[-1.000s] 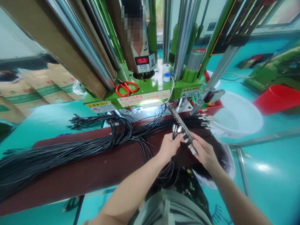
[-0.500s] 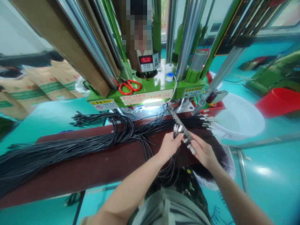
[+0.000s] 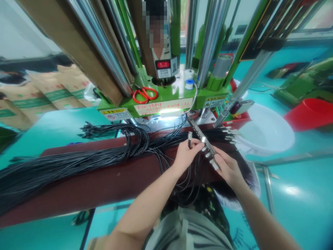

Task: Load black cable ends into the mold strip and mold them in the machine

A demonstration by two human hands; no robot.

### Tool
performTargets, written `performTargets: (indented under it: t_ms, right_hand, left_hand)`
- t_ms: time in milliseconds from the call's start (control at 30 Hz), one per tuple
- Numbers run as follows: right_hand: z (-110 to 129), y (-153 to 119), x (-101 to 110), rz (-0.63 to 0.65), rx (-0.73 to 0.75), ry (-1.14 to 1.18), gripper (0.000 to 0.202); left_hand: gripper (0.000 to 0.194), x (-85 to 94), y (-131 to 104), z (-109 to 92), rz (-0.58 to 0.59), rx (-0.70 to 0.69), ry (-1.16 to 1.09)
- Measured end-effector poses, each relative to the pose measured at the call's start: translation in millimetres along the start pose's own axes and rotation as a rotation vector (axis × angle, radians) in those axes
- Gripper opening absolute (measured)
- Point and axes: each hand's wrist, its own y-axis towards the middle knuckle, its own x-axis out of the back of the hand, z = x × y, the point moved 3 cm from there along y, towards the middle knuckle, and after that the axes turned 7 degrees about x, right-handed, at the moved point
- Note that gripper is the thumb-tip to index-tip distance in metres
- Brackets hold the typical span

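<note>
A long metal bar (image 3: pixel 199 133) with slots slants from the lit machine opening down to my right hand (image 3: pixel 227 166), whose fingers are closed round its lower end. Several silver connectors stick out along the bar's near side. My left hand (image 3: pixel 185 154) is closed on black cables with silver connector ends (image 3: pixel 190 134), its thumb and a finger at a connector on the bar. The cables hang below this hand. A thick bundle of black cables (image 3: pixel 78 161) lies across the brown bench top (image 3: pixel 104 191), passing behind both hands.
Behind the bench stands a green machine (image 3: pixel 166 95) with steel columns, bearing red scissors (image 3: pixel 145 94) and a blue-and-white spool (image 3: pixel 189 83). A white basin (image 3: pixel 270 130) and a red bucket (image 3: pixel 309 114) are at the right. Paper sacks (image 3: pixel 49 92) stand at the left.
My left hand has shifted slightly, and a connector now sits between it and the bar. Fewer connectors show bunched in that hand. My right hand still grips the bar.
</note>
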Motion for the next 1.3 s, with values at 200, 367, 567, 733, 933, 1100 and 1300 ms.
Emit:
performTargets:
  t_ms: [200,367,567,733,933,1100,1300]
  right_hand:
    - [0.3,1.2,-1.3,-0.012,-0.024,0.057,0.047]
    - [4.1,1.0,1.2,-0.007,-0.018,0.002,0.047]
    - [3.1,2.4,3.8,0.036,0.012,-0.043,0.045]
    - [-0.3,3.8,7.6,0.046,-0.017,-0.039,0.042]
    - [2.6,5.2,7.8,0.110,0.141,-0.250,0.043]
    - [1.3,6.2,7.8,0.097,0.128,-0.223,0.043]
    - [0.5,5.7,8.1,0.026,0.017,-0.061,0.043]
  left_hand:
    - [0.022,2.6,1.0,-2.6,0.047,0.049,-0.094]
    - [0.019,6.5,1.4,-8.0,0.056,0.071,-0.027]
    - [0.017,10.2,4.5,-7.7,0.067,0.071,0.034]
    - [0.017,11.6,4.9,-9.8,0.086,0.099,0.061]
    - [0.020,13.6,4.5,-11.4,0.077,0.104,0.035]
    - [0.023,14.0,5.8,-11.0,0.039,-0.013,0.100]
    - [0.023,17.7,9.0,-8.8,-0.122,-0.071,0.000]
